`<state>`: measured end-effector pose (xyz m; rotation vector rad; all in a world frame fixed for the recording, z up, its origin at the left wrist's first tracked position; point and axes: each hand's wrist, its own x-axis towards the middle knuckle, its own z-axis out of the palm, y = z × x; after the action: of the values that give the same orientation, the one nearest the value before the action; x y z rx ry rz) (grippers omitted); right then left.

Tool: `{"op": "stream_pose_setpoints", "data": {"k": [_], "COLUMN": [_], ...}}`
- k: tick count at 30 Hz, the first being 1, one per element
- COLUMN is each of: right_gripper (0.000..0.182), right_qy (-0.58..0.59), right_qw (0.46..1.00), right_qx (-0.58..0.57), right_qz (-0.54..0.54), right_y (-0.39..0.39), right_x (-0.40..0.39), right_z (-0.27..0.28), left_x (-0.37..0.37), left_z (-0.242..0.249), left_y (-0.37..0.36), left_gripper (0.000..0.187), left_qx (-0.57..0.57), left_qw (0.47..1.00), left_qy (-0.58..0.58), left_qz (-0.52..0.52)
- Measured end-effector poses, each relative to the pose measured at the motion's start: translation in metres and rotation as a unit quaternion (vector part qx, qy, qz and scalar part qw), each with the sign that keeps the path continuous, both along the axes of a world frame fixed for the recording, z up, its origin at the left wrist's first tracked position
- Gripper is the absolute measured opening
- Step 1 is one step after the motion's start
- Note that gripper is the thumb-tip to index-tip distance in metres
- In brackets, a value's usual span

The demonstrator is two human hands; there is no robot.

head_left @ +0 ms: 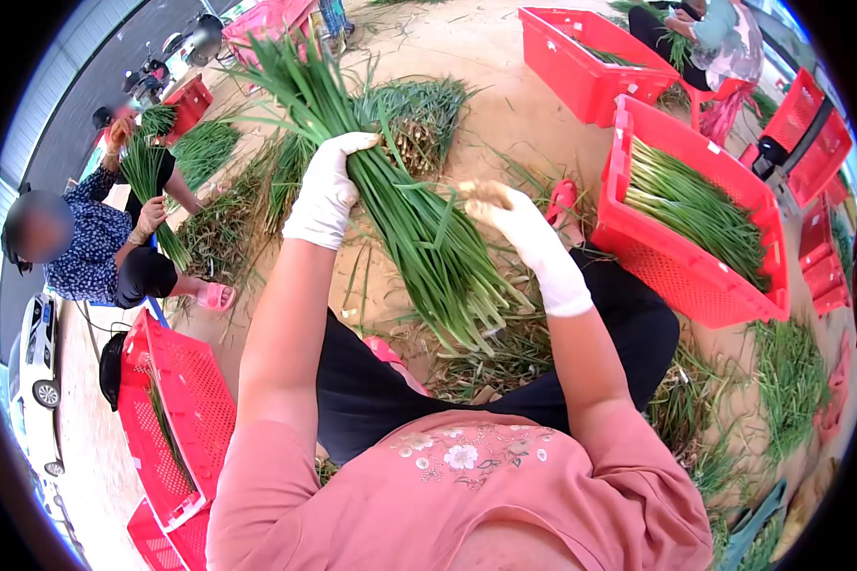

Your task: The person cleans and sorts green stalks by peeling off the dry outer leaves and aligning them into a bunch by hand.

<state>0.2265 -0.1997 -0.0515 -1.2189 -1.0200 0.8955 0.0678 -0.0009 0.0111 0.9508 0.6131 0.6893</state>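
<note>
My left hand (328, 190), in a white glove, is wrapped round a thick bunch of long green stalks (414, 228). The leafy tops point up and left, and the pale cut ends hang at the lower right, above my lap. Just right of the bunch is my right hand (505, 214), also gloved, its fingers apart and slightly blurred, with nothing in them. Behind the bunch lies a pile of greens (419, 119) with its root ends toward me.
A red crate (695, 257) holding green stalks stands at the right, another red crate (581, 81) behind it. Red crates (186, 400) stand at the lower left. A co-worker (95, 238) sits at the left holding greens. Loose stalks (519, 357) litter the ground near my legs.
</note>
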Motion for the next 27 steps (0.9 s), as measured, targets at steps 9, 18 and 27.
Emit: {"op": "stream_pose_setpoints", "data": {"k": [9, 18, 27], "right_gripper": [0.022, 0.015, 0.022], "right_qy": [-0.462, -0.258, -0.158], "right_qw": [0.842, 0.924, 0.872], "right_qx": [0.117, 0.042, -0.138], "right_qz": [-0.254, -0.280, -0.442], "right_y": [-0.008, 0.006, -0.035], "right_x": [-0.040, -0.051, 0.039], "right_z": [-0.055, -0.074, -0.154], "left_x": [-0.042, -0.078, -0.107], "left_z": [0.006, -0.012, -0.035], "left_y": [0.019, 0.023, 0.026], "left_gripper": [0.011, 0.011, 0.010], "left_qx": [-0.038, -0.065, -0.060], "left_qw": [0.986, 0.977, 0.955], "left_qy": [-0.008, -0.012, -0.079], "left_qz": [0.164, 0.204, 0.280]}}
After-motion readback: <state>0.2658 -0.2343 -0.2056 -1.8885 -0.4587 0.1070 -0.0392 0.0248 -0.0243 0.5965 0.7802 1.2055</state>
